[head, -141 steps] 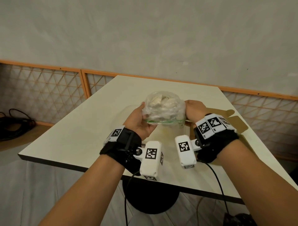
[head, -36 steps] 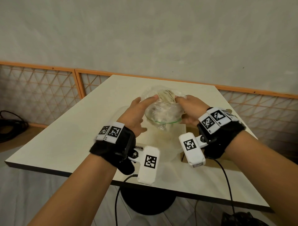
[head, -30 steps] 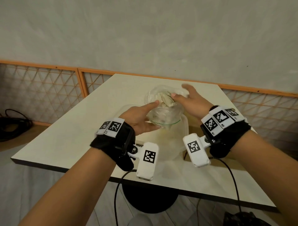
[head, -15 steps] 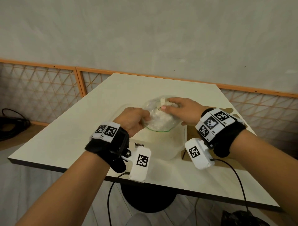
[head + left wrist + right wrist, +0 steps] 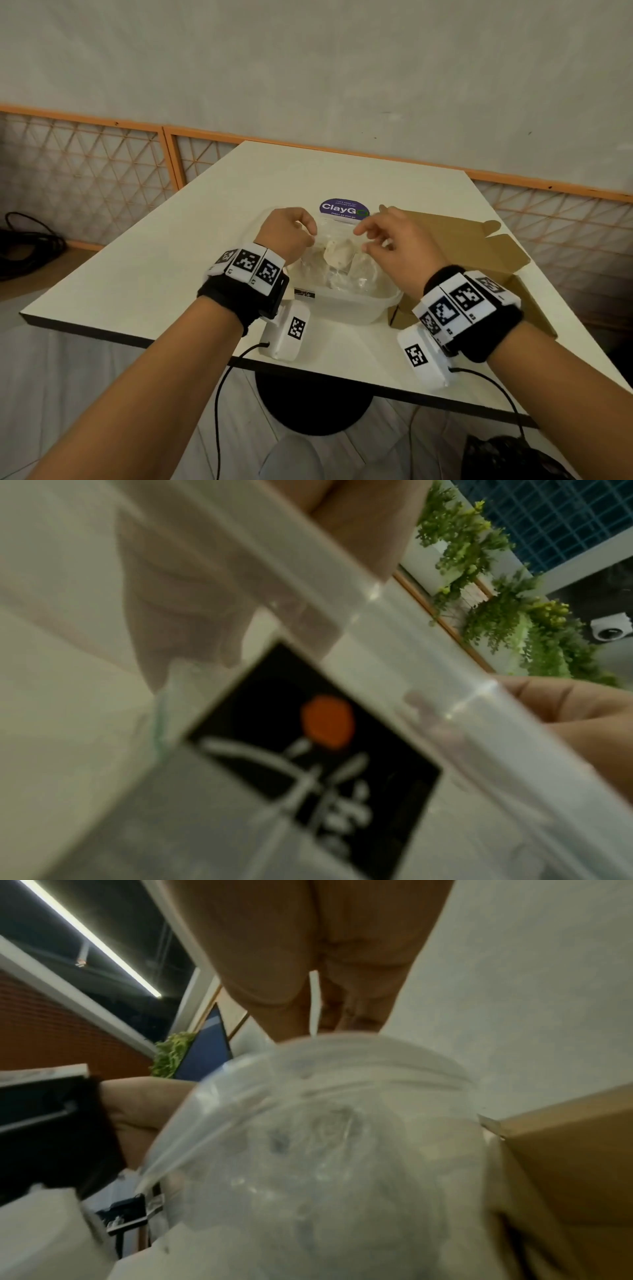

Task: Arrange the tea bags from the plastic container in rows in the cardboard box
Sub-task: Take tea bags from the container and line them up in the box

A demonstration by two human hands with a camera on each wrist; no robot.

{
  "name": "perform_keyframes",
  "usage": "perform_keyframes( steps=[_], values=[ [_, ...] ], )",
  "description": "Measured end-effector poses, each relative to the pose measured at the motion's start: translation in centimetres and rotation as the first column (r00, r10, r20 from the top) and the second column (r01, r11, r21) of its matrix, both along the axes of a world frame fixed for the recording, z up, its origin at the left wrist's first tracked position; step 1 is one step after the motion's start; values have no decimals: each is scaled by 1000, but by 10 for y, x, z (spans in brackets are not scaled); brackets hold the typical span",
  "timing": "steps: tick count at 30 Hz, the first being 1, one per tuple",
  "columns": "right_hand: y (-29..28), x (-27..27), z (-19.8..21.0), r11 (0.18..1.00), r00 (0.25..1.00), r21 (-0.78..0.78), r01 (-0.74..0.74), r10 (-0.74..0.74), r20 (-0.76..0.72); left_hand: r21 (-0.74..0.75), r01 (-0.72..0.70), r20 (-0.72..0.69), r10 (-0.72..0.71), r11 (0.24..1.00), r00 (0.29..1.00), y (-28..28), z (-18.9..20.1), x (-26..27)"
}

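Observation:
A clear plastic bag (image 5: pixel 337 260) full of pale tea bags sits in the translucent plastic container (image 5: pixel 356 306) at mid-table. My left hand (image 5: pixel 291 233) pinches the bag's left upper edge with curled fingers. On the other side, my right hand (image 5: pixel 376 236) pinches the right upper edge. The open cardboard box (image 5: pixel 459 250) lies just right of the container, its inside mostly hidden by my right wrist. In the right wrist view the bag (image 5: pixel 325 1150) fills the frame below my fingers (image 5: pixel 274 961), and the box (image 5: pixel 565 1150) is at the right. The left wrist view shows the container wall (image 5: pixel 394 647), blurred.
A round purple sticker (image 5: pixel 344 208) lies on the table just behind the container. The white table (image 5: pixel 154 274) ends in a near edge by my wrists. An orange lattice rail (image 5: pixel 85 164) runs behind the table. Black cables (image 5: pixel 30 240) lie on the floor at left.
The bag has come down from mid-air into the container. Both hands moved from around the bag to its top edges. The box and the sticker now show.

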State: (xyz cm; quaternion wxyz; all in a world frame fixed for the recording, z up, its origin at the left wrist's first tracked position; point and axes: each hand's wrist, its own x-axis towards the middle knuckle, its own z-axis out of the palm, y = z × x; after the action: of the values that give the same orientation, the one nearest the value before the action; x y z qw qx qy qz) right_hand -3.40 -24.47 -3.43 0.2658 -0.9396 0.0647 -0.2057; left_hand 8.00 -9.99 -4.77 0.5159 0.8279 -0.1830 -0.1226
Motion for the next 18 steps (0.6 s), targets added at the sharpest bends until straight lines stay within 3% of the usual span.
perform_keyframes(
  steps=[3,5,8,10,14,16,18],
  values=[
    [6,10,0,994,979,-42,-97,87,-185,13,61,-106,-59,998,993,1,-2,-3],
    [5,13,0,987,938,-102,-126,84,-337,111,143,-193,-119,984,974,5,1,-8],
    [4,13,4,969,899,-160,-189,106,-424,219,311,-244,-256,925,935,5,2,-7],
    [5,14,4,948,879,-202,-246,130,-458,235,340,-222,-290,911,931,4,3,-8],
    [0,20,-8,938,893,-261,-228,95,-440,231,305,-192,-264,924,945,3,0,-8],
    [-5,20,-12,962,928,-201,-183,102,-357,197,297,-203,-257,934,945,4,-1,-8],
    [-11,17,-15,993,962,-25,-112,102,-254,168,281,-205,-245,945,947,3,-4,-5]
  ],
)
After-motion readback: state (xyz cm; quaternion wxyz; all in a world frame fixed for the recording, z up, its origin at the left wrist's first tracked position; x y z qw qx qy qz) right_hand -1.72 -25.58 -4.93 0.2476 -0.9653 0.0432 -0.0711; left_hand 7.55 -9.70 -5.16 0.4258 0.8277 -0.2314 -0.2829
